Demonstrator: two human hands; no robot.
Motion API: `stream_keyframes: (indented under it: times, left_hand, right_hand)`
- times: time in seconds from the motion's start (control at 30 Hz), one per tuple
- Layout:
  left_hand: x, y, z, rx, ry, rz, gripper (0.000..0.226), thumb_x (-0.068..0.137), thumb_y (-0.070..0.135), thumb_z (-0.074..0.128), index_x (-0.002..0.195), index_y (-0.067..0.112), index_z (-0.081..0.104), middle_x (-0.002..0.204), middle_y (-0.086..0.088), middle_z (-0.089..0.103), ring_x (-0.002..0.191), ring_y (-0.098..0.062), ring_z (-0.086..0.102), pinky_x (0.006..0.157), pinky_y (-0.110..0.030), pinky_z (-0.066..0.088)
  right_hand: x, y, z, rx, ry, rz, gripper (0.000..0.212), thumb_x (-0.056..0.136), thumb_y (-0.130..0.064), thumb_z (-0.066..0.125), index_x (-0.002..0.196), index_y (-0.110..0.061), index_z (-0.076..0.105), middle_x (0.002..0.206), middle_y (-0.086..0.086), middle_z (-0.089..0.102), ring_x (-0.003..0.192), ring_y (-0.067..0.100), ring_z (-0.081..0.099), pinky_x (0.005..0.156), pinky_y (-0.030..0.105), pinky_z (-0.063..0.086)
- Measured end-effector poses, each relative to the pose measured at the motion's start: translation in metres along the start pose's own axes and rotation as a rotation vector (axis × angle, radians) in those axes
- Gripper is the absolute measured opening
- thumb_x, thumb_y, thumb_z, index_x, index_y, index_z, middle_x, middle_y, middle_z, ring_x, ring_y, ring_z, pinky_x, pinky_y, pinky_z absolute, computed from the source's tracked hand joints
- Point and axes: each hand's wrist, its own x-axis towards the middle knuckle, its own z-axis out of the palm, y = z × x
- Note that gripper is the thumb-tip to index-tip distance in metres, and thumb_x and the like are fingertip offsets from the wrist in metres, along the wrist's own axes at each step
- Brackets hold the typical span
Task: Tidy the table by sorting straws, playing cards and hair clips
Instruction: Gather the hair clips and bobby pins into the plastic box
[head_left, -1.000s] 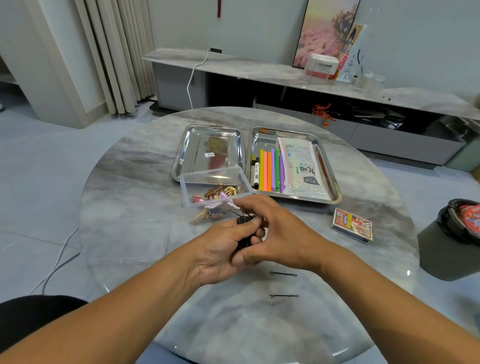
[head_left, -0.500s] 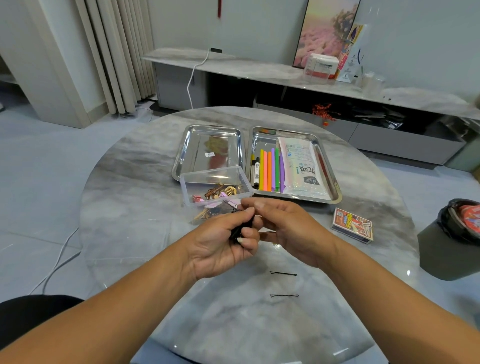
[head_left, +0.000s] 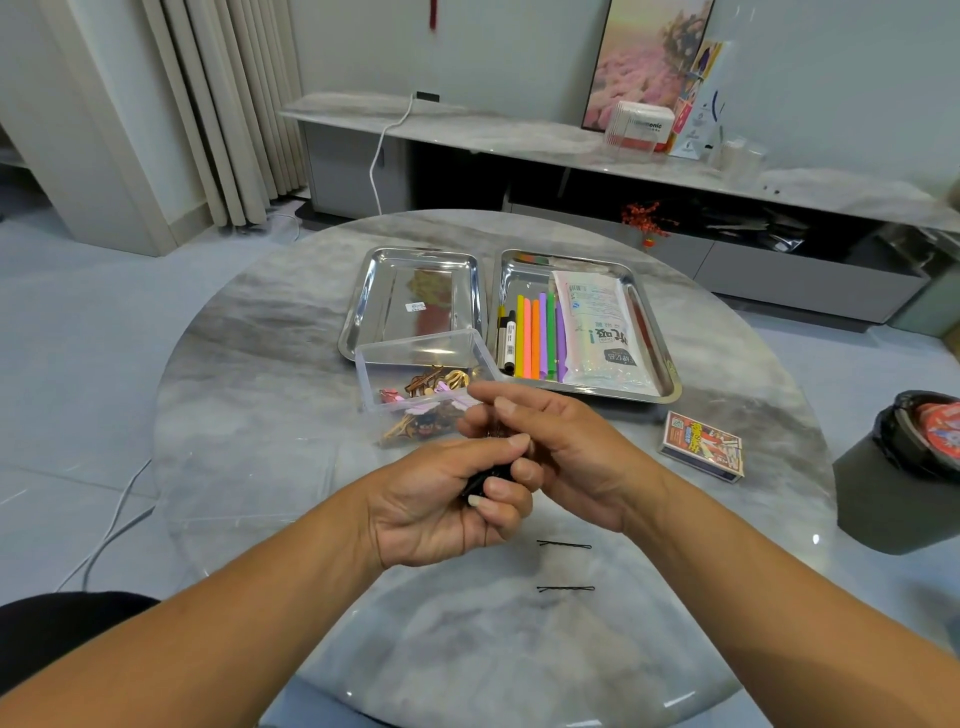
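My left hand (head_left: 447, 499) grips a bunch of black hair clips (head_left: 480, 480), mostly hidden by its curled fingers. My right hand (head_left: 561, 452) meets it from the right, fingers curled at the top of the bunch. Just beyond the hands stands a clear plastic box (head_left: 410, 364) with several gold, brown and pink hair clips inside. Two black bobby pins (head_left: 564, 545) (head_left: 566, 588) lie on the table near my right wrist. Coloured straws (head_left: 540, 338) and a straw packet (head_left: 597, 332) lie in the right steel tray (head_left: 667, 364). A playing card box (head_left: 701, 444) sits to the right.
The left steel tray (head_left: 363, 306) holds only a small label. Markers (head_left: 506, 343) lie beside the straws. A dark bin (head_left: 904, 467) stands by the table's right edge. The round marble table (head_left: 260, 415) is bare on its left side.
Both hands have shifted slightly while working the black clips. My right fingers moved from over the bunch to its upper right.
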Motion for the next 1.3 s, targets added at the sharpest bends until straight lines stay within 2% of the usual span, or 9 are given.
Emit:
stream_keyframes:
  times: [0.07, 0.2, 0.4, 0.57, 0.67, 0.8, 1.0, 1.13, 1.3]
  left_hand:
    - [0.001, -0.001, 0.001, -0.001, 0.014, 0.026, 0.007, 0.089, 0.014, 0.059, 0.087, 0.008, 0.063, 0.081, -0.007, 0.055, 0.054, -0.005, 0.043, 0.044, -0.013, 0.040]
    - [0.003, 0.002, -0.002, -0.042, 0.082, 0.093, 0.006, 0.085, 0.014, 0.065, 0.086, 0.010, 0.061, 0.073, -0.003, 0.051, 0.053, -0.005, 0.045, 0.044, -0.015, 0.042]
    - [0.007, 0.007, -0.003, -0.017, 0.301, 0.194, 0.018, 0.086, 0.029, 0.060, 0.078, 0.015, 0.052, 0.060, 0.004, 0.038, 0.044, -0.002, 0.032, 0.036, -0.010, 0.025]
    - [0.005, 0.015, -0.013, -0.007, 0.565, 0.249, 0.023, 0.093, 0.029, 0.060, 0.077, 0.016, 0.051, 0.057, 0.003, 0.043, 0.040, -0.004, 0.035, 0.033, -0.012, 0.031]
    - [0.007, 0.005, -0.018, -0.038, 0.625, 0.190, 0.018, 0.091, 0.023, 0.064, 0.081, 0.012, 0.055, 0.063, -0.003, 0.053, 0.045, -0.007, 0.044, 0.039, -0.014, 0.043]
    - [0.011, -0.009, -0.020, -0.097, 0.610, 0.083, 0.019, 0.085, 0.020, 0.070, 0.086, 0.008, 0.055, 0.068, -0.009, 0.057, 0.052, -0.012, 0.051, 0.045, -0.017, 0.049]
    - [0.013, -0.009, -0.022, -0.153, 0.597, 0.146, 0.037, 0.088, 0.043, 0.066, 0.092, 0.007, 0.057, 0.076, -0.013, 0.060, 0.064, -0.019, 0.058, 0.059, -0.028, 0.055]
    - [0.012, -0.014, -0.025, -0.183, 0.531, 0.134, 0.056, 0.088, 0.062, 0.054, 0.101, 0.007, 0.053, 0.082, -0.015, 0.058, 0.068, -0.024, 0.060, 0.066, -0.035, 0.057]
    - [0.011, -0.016, -0.024, -0.191, 0.492, 0.161, 0.066, 0.088, 0.070, 0.044, 0.104, 0.006, 0.052, 0.084, -0.017, 0.060, 0.073, -0.027, 0.061, 0.068, -0.037, 0.058]
  right_hand:
    - [0.002, 0.001, -0.001, 0.013, 0.056, -0.020, 0.020, 0.092, -0.011, 0.060, 0.102, -0.017, 0.076, 0.093, 0.007, 0.073, 0.106, 0.028, 0.057, 0.050, 0.012, 0.050]
    - [0.003, 0.002, -0.004, -0.129, 0.116, -0.054, 0.018, 0.094, -0.020, 0.060, 0.097, -0.013, 0.076, 0.099, 0.010, 0.074, 0.085, 0.015, 0.066, 0.067, 0.019, 0.056]
    - [0.001, -0.003, -0.001, -0.356, 0.027, 0.010, 0.041, 0.101, -0.046, 0.041, 0.136, -0.029, 0.054, 0.125, -0.011, 0.064, 0.115, 0.008, 0.061, 0.099, 0.034, 0.051]
    - [-0.012, -0.019, -0.031, -1.297, 0.087, 0.154, 0.054, 0.074, -0.046, 0.081, 0.122, -0.032, 0.060, 0.112, -0.013, 0.061, 0.094, 0.006, 0.061, 0.078, 0.022, 0.050]
    - [-0.022, -0.009, -0.032, -1.481, -0.028, 0.451, 0.072, 0.060, -0.054, 0.087, 0.121, -0.036, 0.053, 0.113, -0.013, 0.055, 0.096, 0.010, 0.058, 0.080, 0.026, 0.049]
    - [-0.024, 0.006, -0.025, -1.750, -0.050, 0.431, 0.076, 0.055, -0.059, 0.087, 0.113, -0.035, 0.044, 0.106, -0.011, 0.047, 0.095, 0.015, 0.053, 0.076, 0.032, 0.046]
    - [-0.024, 0.011, -0.021, -1.896, -0.077, 0.358, 0.038, 0.081, -0.030, 0.077, 0.112, -0.017, 0.059, 0.110, 0.005, 0.057, 0.086, 0.019, 0.048, 0.071, 0.029, 0.041]
    - [-0.019, 0.015, -0.015, -2.106, -0.110, 0.246, 0.005, 0.091, -0.002, 0.057, 0.093, -0.005, 0.060, 0.075, 0.007, 0.043, 0.067, 0.023, 0.044, 0.052, 0.026, 0.036]
    - [-0.019, 0.027, -0.008, -2.210, -0.130, 0.169, 0.014, 0.092, 0.001, 0.055, 0.088, -0.012, 0.052, 0.091, 0.011, 0.055, 0.075, 0.028, 0.053, 0.045, 0.025, 0.023]
